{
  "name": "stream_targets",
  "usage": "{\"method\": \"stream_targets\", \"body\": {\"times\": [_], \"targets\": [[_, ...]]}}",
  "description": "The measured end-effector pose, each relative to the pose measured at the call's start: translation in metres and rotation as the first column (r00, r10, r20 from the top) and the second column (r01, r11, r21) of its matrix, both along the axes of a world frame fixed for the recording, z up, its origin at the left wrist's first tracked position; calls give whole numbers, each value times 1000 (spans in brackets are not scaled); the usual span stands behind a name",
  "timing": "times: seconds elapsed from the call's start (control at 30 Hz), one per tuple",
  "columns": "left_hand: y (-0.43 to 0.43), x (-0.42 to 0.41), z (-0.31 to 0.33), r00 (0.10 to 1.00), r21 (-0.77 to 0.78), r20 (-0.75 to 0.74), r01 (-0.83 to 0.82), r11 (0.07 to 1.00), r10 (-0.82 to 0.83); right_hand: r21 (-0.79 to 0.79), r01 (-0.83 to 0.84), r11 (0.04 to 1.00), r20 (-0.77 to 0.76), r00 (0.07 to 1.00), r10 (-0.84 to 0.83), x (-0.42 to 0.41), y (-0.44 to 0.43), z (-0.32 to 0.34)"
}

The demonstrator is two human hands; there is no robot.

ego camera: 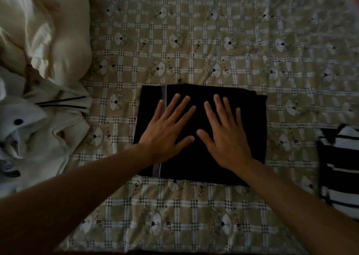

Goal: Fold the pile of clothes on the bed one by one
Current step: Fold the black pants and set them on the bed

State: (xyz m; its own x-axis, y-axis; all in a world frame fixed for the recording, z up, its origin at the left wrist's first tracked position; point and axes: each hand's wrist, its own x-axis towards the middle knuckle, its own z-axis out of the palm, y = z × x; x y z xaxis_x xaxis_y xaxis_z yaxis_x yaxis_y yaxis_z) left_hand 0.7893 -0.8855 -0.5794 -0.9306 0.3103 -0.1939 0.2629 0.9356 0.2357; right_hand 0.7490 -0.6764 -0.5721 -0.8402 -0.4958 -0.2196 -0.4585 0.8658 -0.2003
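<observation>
Cream pillow (pixel 64 40) lies on checked bedspread (pixel 213 40).

Left grip (pixel 167 134) and right grip (pixel 227 138) lie splayed, palms down.

A bedroom in a home: a bed (pixel 233 206) under a checked sheet (pixel 213 40) printed with bears fills the view. A cream pillow (pixel 58 31) lies on the bed's left side, with loose pale clothes (pixel 38 134) heaped on that same side, nearer the person.
</observation>
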Motion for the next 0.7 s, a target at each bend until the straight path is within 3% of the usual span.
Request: {"method": "stream_targets", "body": {"times": [0.2,0.37,0.43,0.5,0.53,0.6,0.67,0.7], "targets": [[-4,-1,-66,994,-47,11,-111,993,111,74,52,996,-37,998,-49,2,12,-66],[-3,-6,-74,993,-22,8,-118,993,119,83,64,994,-56,997,-60,-1,9,-76],[-4,-4,-64,992,12,-1,-127,992,127,52,64,997,-39,997,-62,-2,9,-65],[-8,5,-52,964,83,-10,-264,961,265,-61,111,992,-36,993,-113,-1,14,-47],[-10,13,-46,921,126,-4,-387,914,390,-129,170,977,-47,983,-178,1,20,-38],[-13,31,-34,750,231,99,-657,718,654,-275,379,884,-26,916,-401,10,36,-26],[-9,45,-23,599,360,255,-788,500,759,-397,652,646,189,747,-637,19,54,-22],[-6,49,-20,569,394,321,-807,440,757,-412,748,521,305,652,-694,22,60,-20]]}}
